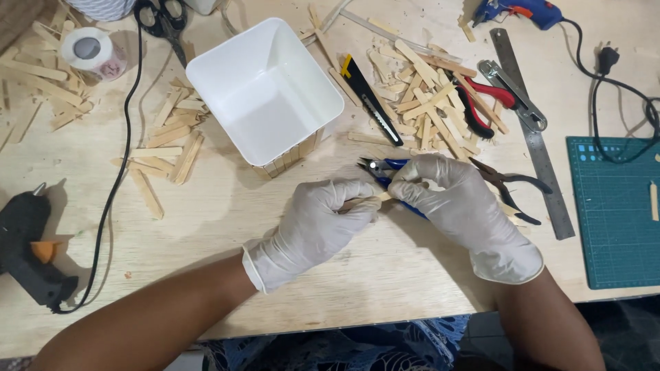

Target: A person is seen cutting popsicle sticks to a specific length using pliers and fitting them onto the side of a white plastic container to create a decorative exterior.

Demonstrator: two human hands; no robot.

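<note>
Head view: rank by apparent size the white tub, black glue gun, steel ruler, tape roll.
1. White tub, clearly the largest.
2. and 3. Steel ruler and black glue gun: the ruler is longer but thin, the gun shorter and bulkier and cut off by the frame edge, so no ranking between them.
4. Tape roll, smallest.

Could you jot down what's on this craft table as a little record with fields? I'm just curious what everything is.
Left hand: gloved, holding a wooden stick
Right hand: gloved, gripping blue-handled cutters at the stick
White container: open, wooden sticks glued along its lower side
Loose sticks: piled behind the hands
Utility knife: beside the container
Metal ruler: right of the pile
Black glue gun: far left edge
Blue glue gun: top right
Green cutting mat: right edge
</note>
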